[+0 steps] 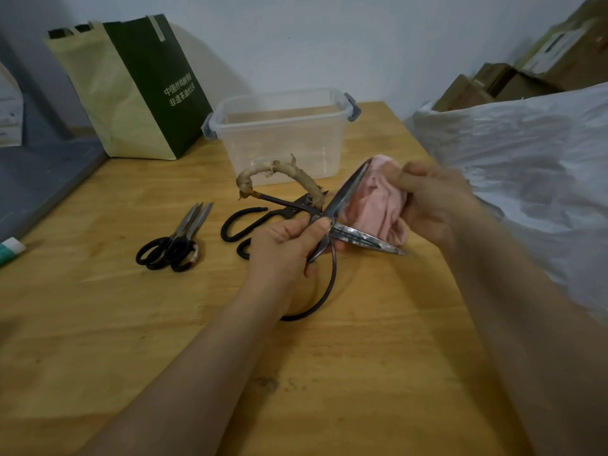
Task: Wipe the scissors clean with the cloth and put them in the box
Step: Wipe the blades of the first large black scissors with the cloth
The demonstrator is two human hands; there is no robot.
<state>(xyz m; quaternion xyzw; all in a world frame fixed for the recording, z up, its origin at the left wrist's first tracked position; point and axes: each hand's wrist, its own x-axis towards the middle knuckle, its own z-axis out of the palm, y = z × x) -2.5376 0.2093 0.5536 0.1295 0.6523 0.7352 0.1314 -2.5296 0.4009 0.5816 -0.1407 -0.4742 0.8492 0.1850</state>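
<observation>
Fingers (292,230) of the left hand (283,251) pinch the open scissors (365,240) at the pivot over the bench (131,324), right hand (434,202) clutches the soft cloth (375,209); looks heavy, stiff, sharp, so I'd grab the handles.

Our left hand (283,248) covers the pivot of the scissors (365,240), and our wrist hides part of their loop handle. We cannot make out how our right hand (434,202) grips the cloth (375,205) underneath. The left edge cuts off a tube (10,250), and the top right corner cuts off the cardboard boxes (513,80).
</observation>
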